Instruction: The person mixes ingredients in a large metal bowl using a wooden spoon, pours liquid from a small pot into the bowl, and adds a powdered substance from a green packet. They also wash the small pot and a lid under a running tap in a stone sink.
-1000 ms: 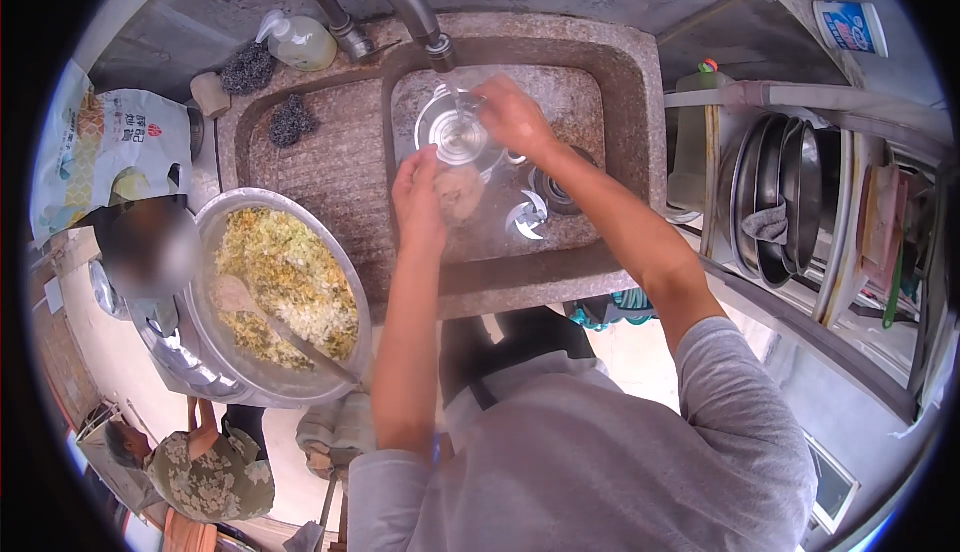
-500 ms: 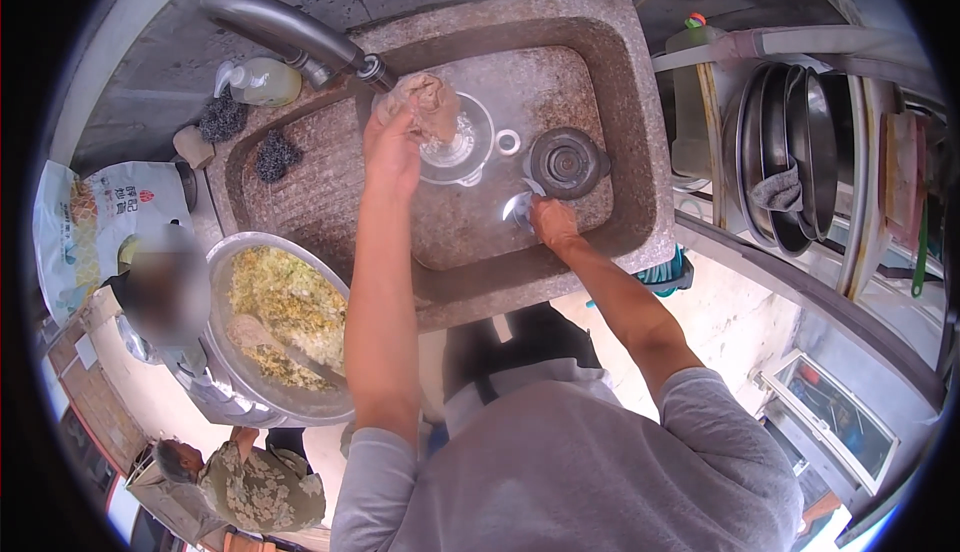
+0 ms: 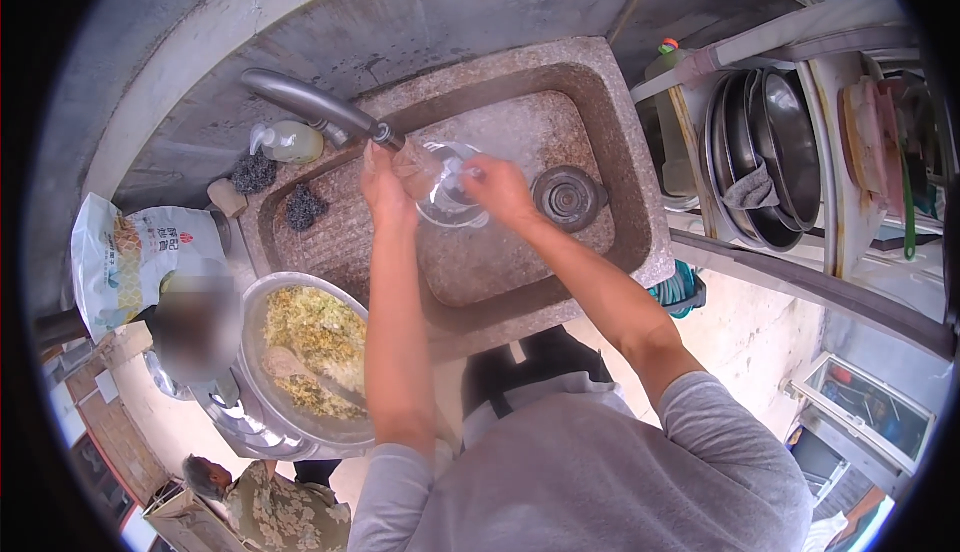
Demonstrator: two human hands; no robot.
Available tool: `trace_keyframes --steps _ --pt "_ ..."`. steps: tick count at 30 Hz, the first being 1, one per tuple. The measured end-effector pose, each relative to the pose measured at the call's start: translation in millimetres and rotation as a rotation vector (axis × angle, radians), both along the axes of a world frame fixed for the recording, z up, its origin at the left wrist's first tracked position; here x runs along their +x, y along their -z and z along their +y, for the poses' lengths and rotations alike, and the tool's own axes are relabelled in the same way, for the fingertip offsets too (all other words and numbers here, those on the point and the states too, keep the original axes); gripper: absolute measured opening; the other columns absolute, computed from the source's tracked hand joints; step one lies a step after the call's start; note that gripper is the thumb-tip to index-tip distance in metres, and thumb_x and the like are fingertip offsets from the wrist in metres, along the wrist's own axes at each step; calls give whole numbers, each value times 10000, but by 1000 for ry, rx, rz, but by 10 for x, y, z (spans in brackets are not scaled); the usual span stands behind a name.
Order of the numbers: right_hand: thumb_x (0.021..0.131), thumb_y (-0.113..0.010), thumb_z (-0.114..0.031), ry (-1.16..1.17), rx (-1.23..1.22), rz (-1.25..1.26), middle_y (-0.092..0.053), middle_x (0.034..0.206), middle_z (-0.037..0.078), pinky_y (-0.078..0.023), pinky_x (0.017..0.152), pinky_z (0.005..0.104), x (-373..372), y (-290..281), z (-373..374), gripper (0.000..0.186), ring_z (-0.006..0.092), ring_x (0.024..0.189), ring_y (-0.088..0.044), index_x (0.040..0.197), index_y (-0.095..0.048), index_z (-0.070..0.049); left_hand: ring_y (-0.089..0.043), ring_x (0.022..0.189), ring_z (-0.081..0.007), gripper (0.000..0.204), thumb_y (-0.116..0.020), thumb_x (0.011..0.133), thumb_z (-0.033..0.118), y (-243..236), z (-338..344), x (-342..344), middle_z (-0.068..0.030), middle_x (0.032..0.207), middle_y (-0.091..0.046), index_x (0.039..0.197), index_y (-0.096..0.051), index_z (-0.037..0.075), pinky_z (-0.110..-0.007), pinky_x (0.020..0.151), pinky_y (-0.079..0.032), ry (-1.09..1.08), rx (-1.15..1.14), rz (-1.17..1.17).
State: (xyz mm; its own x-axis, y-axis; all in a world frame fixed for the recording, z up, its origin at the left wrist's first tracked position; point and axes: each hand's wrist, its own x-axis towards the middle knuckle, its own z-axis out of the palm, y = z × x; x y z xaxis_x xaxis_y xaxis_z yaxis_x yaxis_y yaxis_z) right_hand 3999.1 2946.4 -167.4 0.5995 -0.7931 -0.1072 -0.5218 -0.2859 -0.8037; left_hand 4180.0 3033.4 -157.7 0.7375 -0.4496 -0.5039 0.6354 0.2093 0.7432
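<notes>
My left hand (image 3: 388, 190) is closed on a crumpled brownish cloth (image 3: 416, 168) just under the tap's spout. My right hand (image 3: 503, 190) has its fingers pinched on a small shiny, pale piece (image 3: 455, 174) beside the cloth; its kind is blurred. Below both hands a clear round container (image 3: 450, 216) with side tabs rests on the floor of the stone sink (image 3: 640, 214), partly covered by them. The dark round drain fitting (image 3: 568, 198) lies right of my right hand.
The curved metal tap (image 3: 318, 102) reaches over the sink. Dark scrubbers (image 3: 305, 208) and a soap pump bottle (image 3: 290, 142) are at the left. A large bowl of chopped food (image 3: 315, 337) stands at the near left. Metal pans (image 3: 780, 152) fill the right rack. Another person (image 3: 280, 507) is at the lower left.
My right hand has moved left from beside the drain fitting to the cloth, carrying the shiny piece. My left hand remains under the spout with the cloth. The whole view has shifted slightly.
</notes>
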Motion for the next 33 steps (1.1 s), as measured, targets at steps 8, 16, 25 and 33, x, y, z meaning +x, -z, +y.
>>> trace_keyframes --steps 8,16,25,33 --pt "949 -821 -323 -96 -3 -35 -776 819 146 -588 709 484 241 -352 190 259 379 758 -756 1073 -816 -95 -752 1107 -250 336 -670 1114 233 -307 501 111 -112 1278 -739 1392 -638 46 -396 890 -637 -260 65 -69" --pt "973 -764 -234 -294 20 -42 -776 936 157 -587 745 471 362 -428 276 191 359 799 -756 1070 -787 -70 -749 1059 -219 288 -673 1117 226 -239 770 107 -93 1243 -742 1352 -656 59 -366 883 -622 -250 70 -138" --pt "963 -749 -253 -210 -20 -17 -771 929 134 -582 721 462 215 -687 274 181 347 775 -750 1040 -783 -93 -750 1094 -217 304 -667 1125 250 -68 926 -12 -93 1243 -757 1343 -676 39 -379 941 -617 -243 65 -64" --pt "954 -758 -223 -94 9 -134 -754 887 125 -569 690 416 146 -587 285 171 279 717 -723 1024 -763 -67 -751 1170 -272 427 -676 1128 332 30 923 -171 -124 1309 -737 1417 -599 27 -457 962 -648 -134 68 3"
